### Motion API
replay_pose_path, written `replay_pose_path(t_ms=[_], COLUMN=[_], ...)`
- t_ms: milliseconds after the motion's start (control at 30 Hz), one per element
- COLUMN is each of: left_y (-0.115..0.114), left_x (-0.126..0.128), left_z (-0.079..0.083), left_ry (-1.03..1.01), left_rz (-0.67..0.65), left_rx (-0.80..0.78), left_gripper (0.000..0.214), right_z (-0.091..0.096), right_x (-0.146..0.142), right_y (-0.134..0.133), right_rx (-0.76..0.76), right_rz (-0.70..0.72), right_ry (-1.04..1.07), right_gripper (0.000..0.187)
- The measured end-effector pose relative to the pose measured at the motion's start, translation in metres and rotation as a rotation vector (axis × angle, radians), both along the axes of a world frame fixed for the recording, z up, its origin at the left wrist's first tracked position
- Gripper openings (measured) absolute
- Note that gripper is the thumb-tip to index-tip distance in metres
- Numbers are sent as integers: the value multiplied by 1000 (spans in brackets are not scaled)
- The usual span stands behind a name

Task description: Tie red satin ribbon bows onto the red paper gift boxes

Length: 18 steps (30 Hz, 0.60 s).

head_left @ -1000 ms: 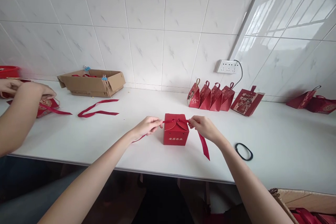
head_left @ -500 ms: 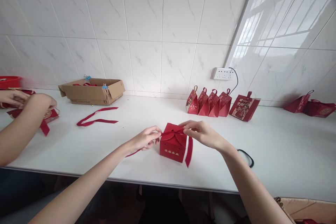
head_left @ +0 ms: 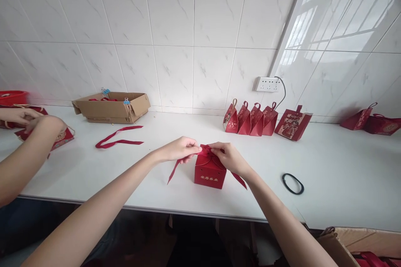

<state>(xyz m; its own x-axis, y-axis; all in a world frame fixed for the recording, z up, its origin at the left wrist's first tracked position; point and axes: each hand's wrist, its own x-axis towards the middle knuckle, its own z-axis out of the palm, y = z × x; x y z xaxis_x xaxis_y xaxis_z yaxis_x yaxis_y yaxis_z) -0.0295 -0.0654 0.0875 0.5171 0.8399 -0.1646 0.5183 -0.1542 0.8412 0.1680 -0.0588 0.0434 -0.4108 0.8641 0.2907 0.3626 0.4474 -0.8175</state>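
Observation:
A small red gift box (head_left: 209, 174) with gold characters on its front stands on the white table (head_left: 338, 162). A red ribbon (head_left: 173, 170) crosses its petal-shaped top, and its two ends hang down on the left and right of the box. My left hand (head_left: 179, 149) pinches the ribbon just left of the box top. My right hand (head_left: 226, 155) pinches it over the top right. Both hands meet above the box lid.
A co-worker's hands (head_left: 33, 122) handle a red bag at the far left. A loose red ribbon (head_left: 117, 140) and an open cardboard box (head_left: 111, 107) lie behind. Red gift bags (head_left: 252, 118) line the wall under a socket (head_left: 266, 84). A black hair band (head_left: 292, 183) lies right.
My hands have drawn together from either side of the box to its top, gathering the ribbon there. The ribbon ends now hang shorter on both sides.

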Motion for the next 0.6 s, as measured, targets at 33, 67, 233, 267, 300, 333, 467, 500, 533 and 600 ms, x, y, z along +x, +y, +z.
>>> replay_pose_path(t_ms=[33,67,233,267,300,333,467,500,533,600], left_y=[1,3,6,6,6,7,16,19,23,29], left_x=[2,4,15,17,20,23,32,33,34,32], left_z=[5,11,32,34,35,36,29,25,19,5], left_ry=[33,70,285,324,356,378,344,303,252,146], left_rz=[-20,-46,-173,-175,-169,-162,-170,-159,-126,-19], left_rx=[15,33,217,274,336,396,556,564,559,524], left_gripper=[30,28,15,16,17,19,19,17,13,9], right_z=[-1,-2,-6,-7,-8,-8,-9,-10,-10,-11], right_x=[0,0,-4,-5,-5,-5,-6,-6,-5,-5], right_y=[0,-1,-1,-1,-1,0,-1,-1,-2,-3], right_rx=[-14,-35,-198,-211,-211,-196,-89,-64,-46,-49], right_rz=[-23,-50,-192,-202,-202,-192,-160,-170,-182,-200], right_ry=[14,29,171,189,196,190,117,105,104,139], right_gripper=[27,24,25,29,28,23,13,14,14,13])
